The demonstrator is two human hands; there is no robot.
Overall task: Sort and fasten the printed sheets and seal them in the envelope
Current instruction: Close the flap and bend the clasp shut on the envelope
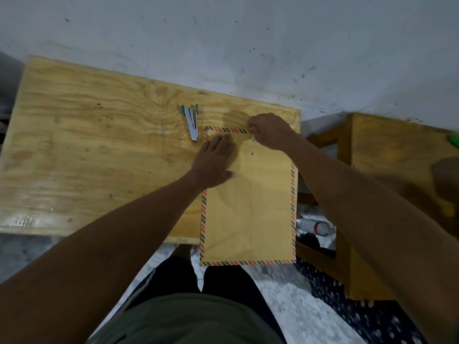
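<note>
I see the left hand flat on the envelope (overhanging the bench's near edge), right hand pinching its flap.

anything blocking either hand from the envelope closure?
Nothing visible. The left hand presses flat on the envelope; the right hand pinches at its top flap by the eyelets. The stapler lies clear, to the left.

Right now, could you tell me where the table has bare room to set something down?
The table is bare left of the stapler and the left hand. The right end is crowded: envelope, both hands, right hand at its flap.
</note>
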